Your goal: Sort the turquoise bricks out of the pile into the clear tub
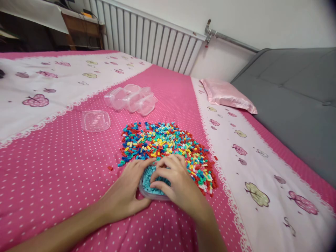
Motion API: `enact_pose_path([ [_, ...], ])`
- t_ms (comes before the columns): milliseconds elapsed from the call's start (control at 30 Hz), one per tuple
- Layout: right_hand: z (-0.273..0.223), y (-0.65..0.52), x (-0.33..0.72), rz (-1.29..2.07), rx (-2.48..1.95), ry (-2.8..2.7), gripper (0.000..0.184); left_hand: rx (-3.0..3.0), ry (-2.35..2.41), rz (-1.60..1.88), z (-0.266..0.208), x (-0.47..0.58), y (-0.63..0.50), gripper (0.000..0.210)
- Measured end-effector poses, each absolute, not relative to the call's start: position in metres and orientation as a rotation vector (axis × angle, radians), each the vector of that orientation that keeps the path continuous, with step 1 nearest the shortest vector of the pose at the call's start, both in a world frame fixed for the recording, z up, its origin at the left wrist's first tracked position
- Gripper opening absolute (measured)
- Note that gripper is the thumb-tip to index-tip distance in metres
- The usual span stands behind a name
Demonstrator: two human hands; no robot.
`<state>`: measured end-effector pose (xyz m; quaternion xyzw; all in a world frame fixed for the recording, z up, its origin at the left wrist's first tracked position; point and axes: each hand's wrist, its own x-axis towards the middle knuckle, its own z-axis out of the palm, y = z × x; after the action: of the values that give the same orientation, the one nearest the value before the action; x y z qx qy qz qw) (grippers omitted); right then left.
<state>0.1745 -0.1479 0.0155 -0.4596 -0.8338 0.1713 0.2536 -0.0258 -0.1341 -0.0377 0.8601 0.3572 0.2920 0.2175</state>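
A small clear plastic container point(146, 191) filled with light-blue toy bricks sits on the pink dotted bedspread. My left hand point(127, 189) rests against its left side, fingers spread along the rim. My right hand point(175, 182) lies over the top of the container, fingertips bent down onto the blue bricks inside. Just beyond both hands spreads a wide heap of small bricks point(164, 141) in red, blue, yellow, teal and green.
A loose clear lid point(95, 121) lies to the left of the heap. Several empty clear containers point(131, 98) are clustered farther back. A pink pillow point(228, 95) rests at the right, by a grey sofa point(296, 105). A radiator point(152, 38) lines the far wall.
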Motion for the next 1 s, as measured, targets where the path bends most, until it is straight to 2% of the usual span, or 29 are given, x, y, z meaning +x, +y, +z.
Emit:
enact_pose_path([
  [367, 0.018, -0.149, 0.177, 0.454, -1.207, -2.273, 0.009, 2.384, 0.987, 0.825, -0.039, -0.026, -0.134, 0.078],
  [567, 0.020, -0.142, 0.190, 0.219, -1.181, -1.781, 0.013, 2.373, 1.024, 0.811, -0.039, -0.026, -0.135, 0.084],
  [733, 0.010, -0.132, 0.211, 0.106, -1.301, -1.429, 0.017, 2.357, 1.041, 0.837, -0.039, -0.025, -0.135, 0.080],
  [1000, -0.017, -0.109, 0.224, -0.059, -1.593, -1.599, 0.028, 2.409, 1.039, 0.817, -0.040, -0.028, -0.132, 0.080],
])
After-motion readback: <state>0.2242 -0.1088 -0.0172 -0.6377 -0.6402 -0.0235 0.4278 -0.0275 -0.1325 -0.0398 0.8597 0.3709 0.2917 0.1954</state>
